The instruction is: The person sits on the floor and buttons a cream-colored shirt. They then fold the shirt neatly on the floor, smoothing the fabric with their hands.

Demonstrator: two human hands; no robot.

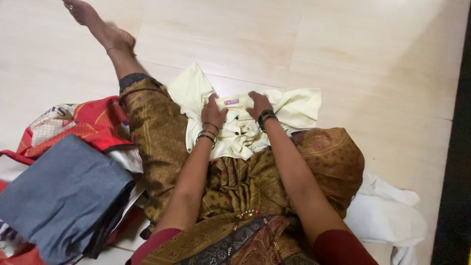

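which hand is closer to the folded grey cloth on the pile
Left. The left hand presses the cream shirt on the side toward the grey cloth; the right hand lies farther across the shirt, away from it.

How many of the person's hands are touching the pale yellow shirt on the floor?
2. The left hand lies flat on the pale yellow shirt left of its collar; the right hand presses just right of the collar, both palms down.

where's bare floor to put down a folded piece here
Bare tile floor lies beyond the pale yellow collared shirt and to the right of it. Crowded: grey folded cloth and red printed fabric left, white crumpled cloth lower right.
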